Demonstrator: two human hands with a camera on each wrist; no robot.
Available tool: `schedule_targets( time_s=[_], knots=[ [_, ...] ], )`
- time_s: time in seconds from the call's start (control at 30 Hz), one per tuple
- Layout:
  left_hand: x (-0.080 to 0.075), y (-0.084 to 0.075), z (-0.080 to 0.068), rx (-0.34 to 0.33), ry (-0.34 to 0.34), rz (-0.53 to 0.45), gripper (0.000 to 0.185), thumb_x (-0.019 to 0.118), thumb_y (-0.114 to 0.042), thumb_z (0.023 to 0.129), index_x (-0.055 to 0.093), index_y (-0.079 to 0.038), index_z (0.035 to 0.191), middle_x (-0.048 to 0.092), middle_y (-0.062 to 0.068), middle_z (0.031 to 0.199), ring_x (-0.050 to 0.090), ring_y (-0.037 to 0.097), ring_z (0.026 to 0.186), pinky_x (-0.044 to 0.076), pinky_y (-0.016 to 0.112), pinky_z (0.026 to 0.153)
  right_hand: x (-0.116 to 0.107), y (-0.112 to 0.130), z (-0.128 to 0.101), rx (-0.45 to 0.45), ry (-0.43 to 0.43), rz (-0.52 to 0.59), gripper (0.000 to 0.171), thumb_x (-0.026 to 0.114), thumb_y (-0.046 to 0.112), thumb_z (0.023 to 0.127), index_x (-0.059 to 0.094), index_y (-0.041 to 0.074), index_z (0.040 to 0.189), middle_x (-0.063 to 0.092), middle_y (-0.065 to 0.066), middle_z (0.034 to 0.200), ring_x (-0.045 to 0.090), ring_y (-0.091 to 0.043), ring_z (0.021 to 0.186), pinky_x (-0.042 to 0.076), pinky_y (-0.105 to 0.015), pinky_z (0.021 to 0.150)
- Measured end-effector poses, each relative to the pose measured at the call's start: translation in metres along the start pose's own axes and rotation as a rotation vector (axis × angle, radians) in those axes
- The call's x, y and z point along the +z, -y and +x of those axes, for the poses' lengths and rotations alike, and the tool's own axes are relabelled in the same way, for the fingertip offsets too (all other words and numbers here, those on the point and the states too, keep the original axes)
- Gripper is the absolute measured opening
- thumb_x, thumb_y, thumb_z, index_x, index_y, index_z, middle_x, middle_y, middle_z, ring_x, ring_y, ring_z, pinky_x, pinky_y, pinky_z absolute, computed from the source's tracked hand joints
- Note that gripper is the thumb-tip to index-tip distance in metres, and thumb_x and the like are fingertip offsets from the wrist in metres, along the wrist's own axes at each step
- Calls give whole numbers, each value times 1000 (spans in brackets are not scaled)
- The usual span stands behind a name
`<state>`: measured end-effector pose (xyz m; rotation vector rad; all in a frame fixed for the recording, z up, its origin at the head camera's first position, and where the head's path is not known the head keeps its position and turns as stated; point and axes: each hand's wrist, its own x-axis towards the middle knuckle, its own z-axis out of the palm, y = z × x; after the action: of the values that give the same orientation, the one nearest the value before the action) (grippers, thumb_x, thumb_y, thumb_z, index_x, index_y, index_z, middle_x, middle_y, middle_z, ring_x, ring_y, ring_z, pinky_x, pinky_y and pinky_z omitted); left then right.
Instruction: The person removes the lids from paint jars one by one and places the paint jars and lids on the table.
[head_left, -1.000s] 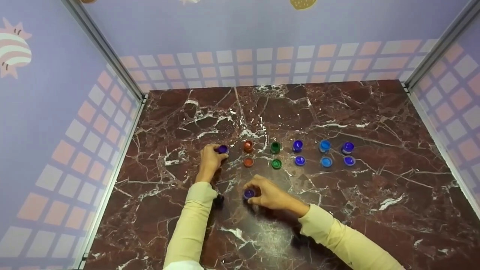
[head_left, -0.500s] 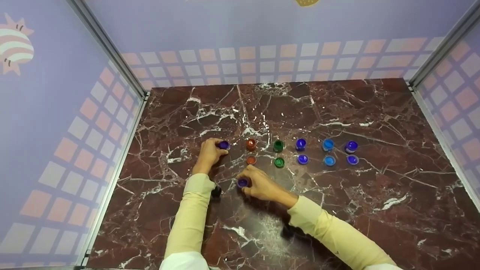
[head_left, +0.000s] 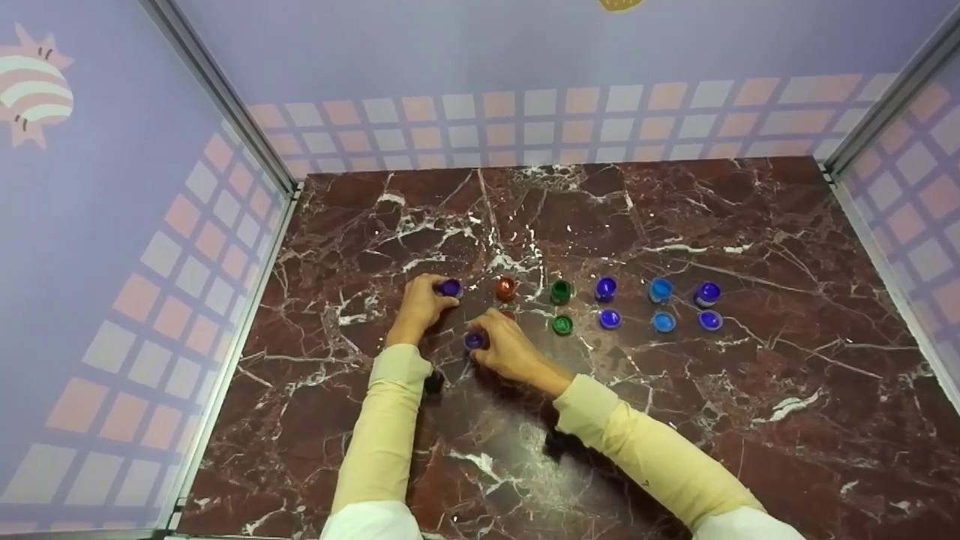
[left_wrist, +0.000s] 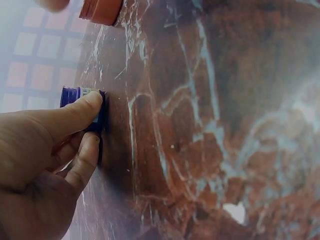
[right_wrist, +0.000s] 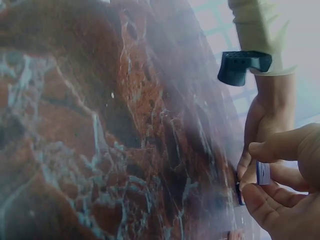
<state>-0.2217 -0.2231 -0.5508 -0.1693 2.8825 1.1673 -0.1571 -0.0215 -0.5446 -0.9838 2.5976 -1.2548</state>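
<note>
In the head view my left hand [head_left: 421, 306] pinches a small uncapped paint jar [head_left: 451, 288] holding purple paint, at the left end of a row of jars. The left wrist view shows thumb and fingers on the side of this jar [left_wrist: 71, 95], its base at the marble tabletop [left_wrist: 165, 120]. My right hand [head_left: 511, 351] pinches a round purple lid [head_left: 474, 341] by its edge, nearer to me than the jar. From the right wrist, the lid [right_wrist: 263, 173] appears edge-on between thumb and fingers, above the table.
Rightward run uncapped orange [head_left: 505, 289], green [head_left: 561, 292], blue-violet [head_left: 606, 289], light blue [head_left: 661, 291] and violet [head_left: 707, 294] jars. Matching lids, such as the green lid [head_left: 562, 325], lie in front; my right hand mostly hides the orange lid [head_left: 508, 315]. Patterned panels [head_left: 525, 112] surround the table.
My right hand has carried the purple lid forward and left, closer to the purple jar, and now covers most of the orange lid. The left hand keeps its grip on the jar.
</note>
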Motion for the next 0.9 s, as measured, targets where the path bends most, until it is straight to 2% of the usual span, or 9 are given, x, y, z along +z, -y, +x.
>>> schedule_targets(
  time_s=[0.33, 0.57, 0.73, 0.9],
  knots=[
    [2, -2, 3, -25, -1, 25, 43, 88, -9, 81, 75, -1, 121, 73, 17, 120, 66, 32, 115, 48, 41, 103, 6, -2, 14, 19, -15, -43, 37, 76, -2, 81, 68, -7, 117, 60, -17, 109, 62, -32, 97, 53, -44, 90],
    [1, 1, 2, 2, -20, 9, 41, 89, -10, 80, 76, -1, 118, 75, 16, 113, 70, 31, 106, 52, 40, 97, 14, -3, 24, 30, -24, -65, 36, 76, -3, 79, 69, -8, 114, 60, -18, 107, 62, -32, 97, 53, -44, 88],
    [3, 2, 0, 25, -34, 6, 42, 89, -9, 79, 75, 1, 118, 73, 18, 114, 68, 32, 108, 51, 40, 98, 21, -4, 29, 65, -18, -72, 34, 77, -1, 80, 69, -7, 113, 61, -18, 106, 62, -34, 96, 53, -46, 88],
    [2, 2, -3, 11, -42, 20, 41, 88, -9, 80, 75, 1, 118, 72, 19, 116, 67, 33, 111, 50, 41, 101, 26, -2, 35, 98, -8, -95, 33, 77, 0, 81, 70, -6, 112, 59, -17, 103, 62, -34, 94, 53, -46, 85]
  ],
)
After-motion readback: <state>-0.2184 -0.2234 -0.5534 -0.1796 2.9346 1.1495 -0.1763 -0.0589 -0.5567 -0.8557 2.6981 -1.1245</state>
